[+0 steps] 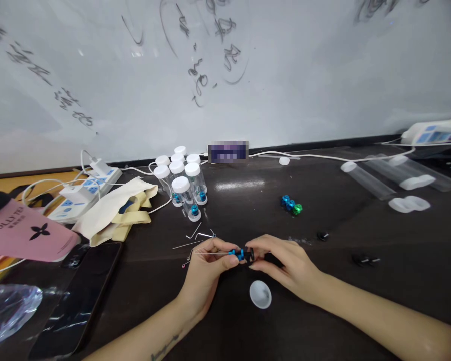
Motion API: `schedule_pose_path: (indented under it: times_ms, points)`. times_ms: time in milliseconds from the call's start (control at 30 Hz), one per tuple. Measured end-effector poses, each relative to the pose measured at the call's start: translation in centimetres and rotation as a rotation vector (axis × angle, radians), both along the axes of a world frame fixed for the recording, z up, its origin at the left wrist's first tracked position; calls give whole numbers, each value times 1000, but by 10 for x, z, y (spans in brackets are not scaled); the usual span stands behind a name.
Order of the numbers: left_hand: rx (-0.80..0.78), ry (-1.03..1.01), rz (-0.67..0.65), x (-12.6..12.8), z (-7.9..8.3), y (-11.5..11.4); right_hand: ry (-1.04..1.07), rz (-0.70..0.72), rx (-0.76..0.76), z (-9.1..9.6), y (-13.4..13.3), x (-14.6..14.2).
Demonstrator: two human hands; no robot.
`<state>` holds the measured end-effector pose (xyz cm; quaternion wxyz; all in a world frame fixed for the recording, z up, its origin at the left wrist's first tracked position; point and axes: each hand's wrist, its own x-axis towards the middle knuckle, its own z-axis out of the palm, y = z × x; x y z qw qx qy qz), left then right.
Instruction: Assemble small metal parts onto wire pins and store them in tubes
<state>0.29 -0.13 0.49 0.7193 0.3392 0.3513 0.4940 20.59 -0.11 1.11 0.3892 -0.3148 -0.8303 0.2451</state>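
At the middle of the table, my left hand [215,260] is closed, pinching a small blue metal part [233,253]. A thin metal rod runs left from that part across the fingers. My right hand [285,263] pinches a black round piece [251,254] at the blue part's right end, and the two pieces touch end to end. Whether they are joined I cannot tell. Just below the hands lies a small white round cap [260,296]. Several thin L-shaped hex keys [205,234] lie beside my left hand.
Clear tubes with white caps [181,185] stand behind, some holding blue parts. Blue and green parts [291,204] and black pieces [322,235] lie to the right, with empty tubes [372,180] beyond. A phone [78,306], cloth bag [113,208] and power strip [93,188] occupy the left.
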Motion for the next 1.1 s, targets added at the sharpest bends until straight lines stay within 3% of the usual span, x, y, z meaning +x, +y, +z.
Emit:
schedule_pose_path:
  times_ms: [200, 500, 1100]
  points:
    - [-1, -3, 6, 0, -1, -2, 10, 19, 53, 2, -2, -1]
    - [6, 3, -6, 0, 0, -1, -19, -5, -11, 2, -1, 0]
    - [3, -15, 4, 0, 1, -1, -16, -11, 29, 1, -2, 0]
